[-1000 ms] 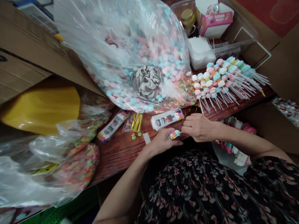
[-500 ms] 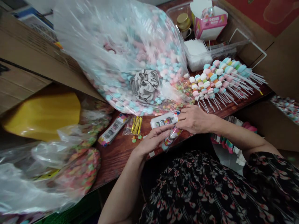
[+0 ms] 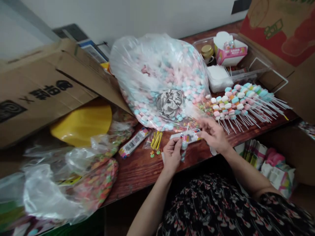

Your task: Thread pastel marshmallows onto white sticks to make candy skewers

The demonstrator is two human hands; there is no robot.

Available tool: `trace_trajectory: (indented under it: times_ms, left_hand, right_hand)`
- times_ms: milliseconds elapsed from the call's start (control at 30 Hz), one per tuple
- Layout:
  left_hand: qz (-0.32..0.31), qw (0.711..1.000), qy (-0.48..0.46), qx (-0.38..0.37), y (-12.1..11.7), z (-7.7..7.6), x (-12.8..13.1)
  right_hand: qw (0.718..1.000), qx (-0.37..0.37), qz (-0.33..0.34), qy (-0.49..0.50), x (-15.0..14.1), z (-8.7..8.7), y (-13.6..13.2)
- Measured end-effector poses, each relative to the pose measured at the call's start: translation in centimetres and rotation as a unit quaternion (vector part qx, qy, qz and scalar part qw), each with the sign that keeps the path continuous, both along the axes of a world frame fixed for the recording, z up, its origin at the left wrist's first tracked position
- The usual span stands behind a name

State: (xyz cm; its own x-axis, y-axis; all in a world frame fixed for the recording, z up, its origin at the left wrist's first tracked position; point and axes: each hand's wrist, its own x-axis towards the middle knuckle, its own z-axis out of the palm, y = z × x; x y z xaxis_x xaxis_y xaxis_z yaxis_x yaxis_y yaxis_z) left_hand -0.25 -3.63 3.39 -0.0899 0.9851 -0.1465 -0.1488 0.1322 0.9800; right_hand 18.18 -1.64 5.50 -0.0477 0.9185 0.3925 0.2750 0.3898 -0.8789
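My left hand point(image 3: 171, 154) pinches a small marshmallow skewer point(image 3: 184, 146) in a clear printed wrapper, its white stick pointing up. To the right, my right hand point(image 3: 213, 134) is raised with its fingers apart and nothing visible in them. Behind the skewer lies a pack of printed clear wrappers point(image 3: 194, 137). Gold twist ties point(image 3: 156, 140) and a second wrapper pack point(image 3: 133, 142) lie left of my left hand, near a few loose gummies point(image 3: 152, 154).
A big clear bag of pastel marshmallows point(image 3: 157, 65) fills the back of the table point(image 3: 137, 173). Finished marshmallow skewers point(image 3: 236, 101) are stacked at right before a clear plastic bin point(image 3: 261, 62). Bags of gummies point(image 3: 98, 183) and a cardboard box point(image 3: 44, 88) stand at left.
My right hand has come off the wrapped skewer and opened. The skewer has turned in my left hand, with its stick now upward. The view has tilted up and shifted left.
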Motion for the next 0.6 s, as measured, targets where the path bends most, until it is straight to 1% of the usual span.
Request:
trace_trajectory:
  times_ms: [67,100,167,233,300,400,500,600]
  left_hand:
    - [0.005,0.995,0.069,0.069,0.0,-0.2,-0.1]
    - [0.004,0.991,0.089,0.095,-0.1,-0.4,-0.2]
    - [0.009,0.989,0.089,0.117,-0.4,-0.8,-0.2]
    - [0.025,0.994,0.05,0.097,-0.8,-1.4,-0.1]
    - [0.033,0.998,0.004,0.062,-1.2,-2.1,0.1]
    - [0.015,0.999,-0.038,0.021,-1.7,-2.7,0.4]
    - [-0.004,1.0,-0.028,0.004,-1.8,-2.6,0.2]
    - [-0.042,0.999,-0.007,-0.009,-1.7,-2.3,-0.4]
  right_hand:
    - [0.999,-0.037,0.036,0.015,-1.4,-1.0,-0.9]
    - [0.998,-0.044,0.043,0.021,-2.1,-1.4,-1.3]
    - [0.998,-0.039,0.031,0.04,-3.3,-1.9,-1.7]
    - [0.998,-0.015,0.011,0.052,-4.1,-1.9,-1.9]
    - [0.999,0.029,0.005,0.038,-4.5,-1.8,-1.8]
    - [0.995,0.1,-0.011,0.007,-5.0,-2.0,-1.8]
    - [0.99,0.132,-0.041,-0.009,-5.6,-2.7,-1.9]
    - [0.991,0.12,-0.054,0.038,-6.2,-3.3,-1.6]
